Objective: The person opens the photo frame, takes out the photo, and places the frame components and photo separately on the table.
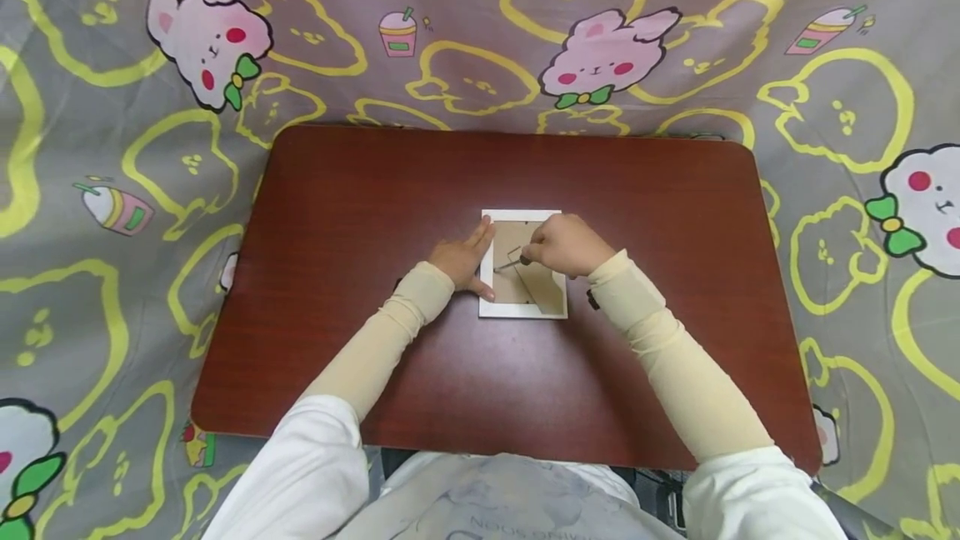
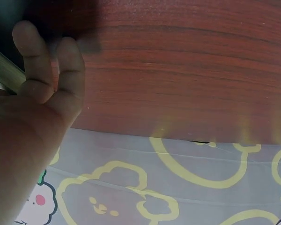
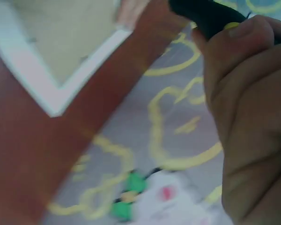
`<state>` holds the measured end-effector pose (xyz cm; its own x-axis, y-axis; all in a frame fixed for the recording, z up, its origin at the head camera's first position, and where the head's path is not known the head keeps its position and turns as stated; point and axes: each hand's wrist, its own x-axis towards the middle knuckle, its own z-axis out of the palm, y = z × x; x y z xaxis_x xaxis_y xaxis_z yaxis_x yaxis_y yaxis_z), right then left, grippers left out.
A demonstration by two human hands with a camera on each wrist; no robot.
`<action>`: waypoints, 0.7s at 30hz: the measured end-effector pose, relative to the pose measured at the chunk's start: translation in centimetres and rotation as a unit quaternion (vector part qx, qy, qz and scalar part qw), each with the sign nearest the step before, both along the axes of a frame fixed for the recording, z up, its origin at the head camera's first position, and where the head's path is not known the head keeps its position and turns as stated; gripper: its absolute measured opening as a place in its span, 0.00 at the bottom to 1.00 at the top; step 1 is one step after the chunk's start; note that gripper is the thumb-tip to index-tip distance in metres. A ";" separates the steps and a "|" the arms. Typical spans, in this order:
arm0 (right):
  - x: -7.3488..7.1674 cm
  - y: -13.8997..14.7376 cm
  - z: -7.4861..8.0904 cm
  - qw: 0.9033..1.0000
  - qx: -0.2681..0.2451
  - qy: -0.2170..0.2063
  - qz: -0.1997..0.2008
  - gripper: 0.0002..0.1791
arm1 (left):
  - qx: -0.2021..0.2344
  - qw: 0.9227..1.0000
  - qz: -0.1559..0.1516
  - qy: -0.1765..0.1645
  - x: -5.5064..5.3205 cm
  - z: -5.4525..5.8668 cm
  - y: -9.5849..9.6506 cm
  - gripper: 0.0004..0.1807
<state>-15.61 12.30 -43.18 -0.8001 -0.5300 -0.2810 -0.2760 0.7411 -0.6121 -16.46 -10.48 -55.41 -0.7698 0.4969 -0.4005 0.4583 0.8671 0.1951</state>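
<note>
Frame [image 1: 521,215] on table [image 1: 337,207], board [image 1: 505,288] still in; edge work prob. unfinished. R grip [image 1: 567,246] clenched on tool [image 1: 511,265], tip by frame's L inner edge; L grip [image 1: 456,261] released, spread on frame's L side.

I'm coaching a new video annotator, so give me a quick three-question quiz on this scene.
1. Which hand holds the dark-handled tool?
2. The white frame has a backing that is: A) blue, B) tan, C) red.
3. True or false: the left hand lies at the frame's left side.

Key: 1. The right hand. 2. B. 3. True.
</note>
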 end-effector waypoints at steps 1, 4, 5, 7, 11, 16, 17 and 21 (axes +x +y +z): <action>0.0 0.9 -0.6 1.000 -0.017 -0.017 -0.012 0.12 | 0.000 1.000 0.000 -0.001 0.0 -0.1 0.0 0.78; 0.3 4.2 -3.3 0.993 -0.071 -0.071 -0.059 0.09 | 0.003 1.000 -0.006 -0.005 0.0 -0.4 0.1 0.78; 0.5 5.2 -4.4 0.989 -0.090 -0.093 -0.076 0.09 | 0.004 1.000 -0.007 -0.008 0.0 -0.3 0.2 0.78; 0.8 6.8 -6.5 0.977 -0.126 -0.136 -0.108 0.08 | 0.002 1.000 -0.007 -0.012 0.1 -0.3 0.2 0.79; 1.0 8.1 -9.2 0.954 -0.182 -0.194 -0.138 0.10 | -0.008 1.000 -0.005 -0.007 0.1 -0.1 0.0 0.79; 0.7 7.4 -8.3 0.950 -0.206 -0.201 -0.125 0.13 | -0.007 1.000 -0.001 -0.007 0.2 0.2 -0.2 0.78; 0.6 7.1 -7.7 0.951 -0.204 -0.202 -0.117 0.13 | -0.006 1.000 -0.001 -0.010 0.2 0.2 -0.2 0.78; 0.3 5.8 -5.2 0.964 -0.175 -0.191 -0.068 0.12 | -0.003 1.000 0.004 -0.019 0.2 0.5 -0.2 0.78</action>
